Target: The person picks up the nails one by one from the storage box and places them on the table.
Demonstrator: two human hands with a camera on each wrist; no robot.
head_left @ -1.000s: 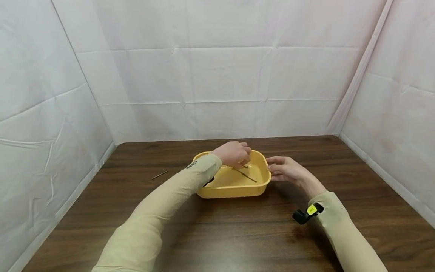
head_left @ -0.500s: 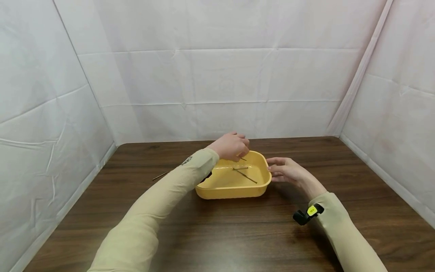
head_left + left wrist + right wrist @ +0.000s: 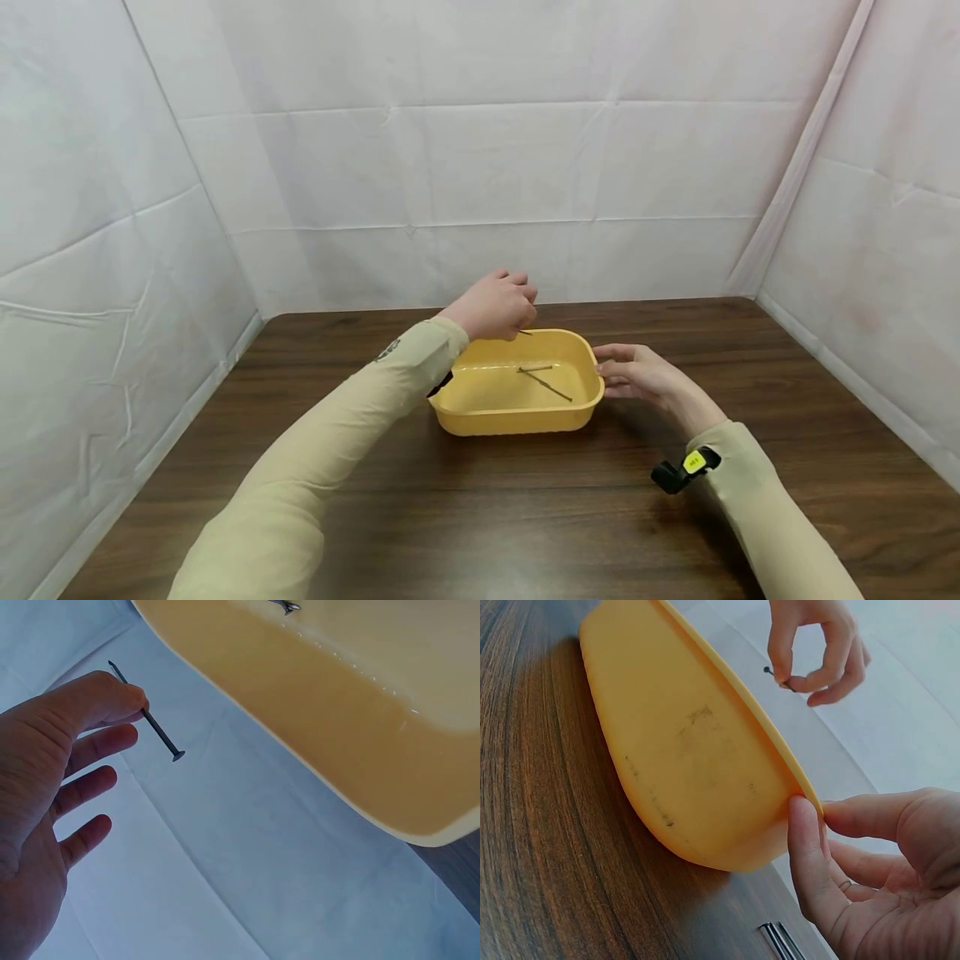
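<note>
Yellow tray [image 3: 517, 421]; dark nail [image 3: 150, 720]; brown table [image 3: 525, 500] (wood-grained).

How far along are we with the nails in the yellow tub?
In hand: the left hand pinches one nail in the air by the far rim of the yellow tub, whose right edge the right hand holds. Left: two nails lie on the tub floor. Done: no nails show on the table, so I can count none.

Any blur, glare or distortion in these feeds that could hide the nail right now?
Head view: even light, sharp, wide-angle bending of the walls; the nail is a tiny sliver under the left hand. Left wrist: nail crisp, faint glare specks on the yellow tub. Right wrist: right hand sharp, nail small.
</note>
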